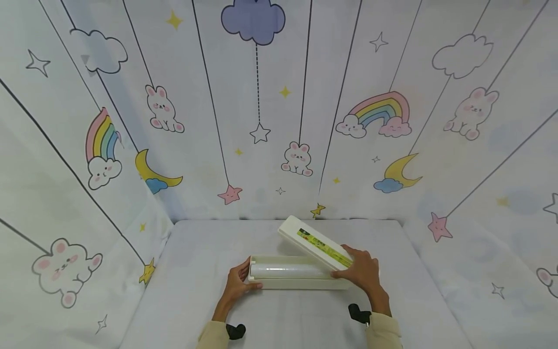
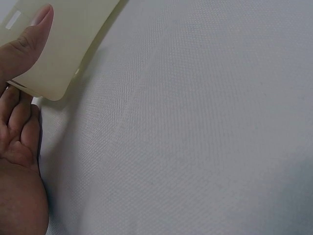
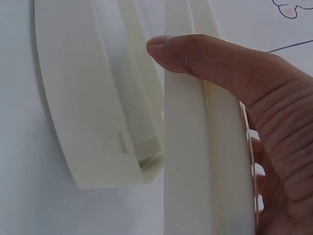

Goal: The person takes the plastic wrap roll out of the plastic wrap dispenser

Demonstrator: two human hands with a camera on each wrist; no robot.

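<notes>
A long cream plastic box (image 1: 301,284) lies on the white cloth with a roll of clear plastic wrap (image 1: 287,270) inside it. My left hand (image 1: 237,285) grips the box's left end, thumb on the front wall and fingers behind. In the left wrist view, the thumb (image 2: 29,44) presses the cream wall. My right hand (image 1: 361,269) holds the white lid (image 1: 289,227), which bears a yellow-green label and is tilted above the box's right part. In the right wrist view, the lid (image 3: 186,156) is between thumb and fingers, beside the box (image 3: 83,107). The lid hides the roll's right end.
White cloth (image 1: 287,320) covers the table. A patterned curtain (image 1: 261,169) with rabbits, stars and clouds hangs behind it and on both sides. Dark straps (image 1: 236,331) are at the wrists.
</notes>
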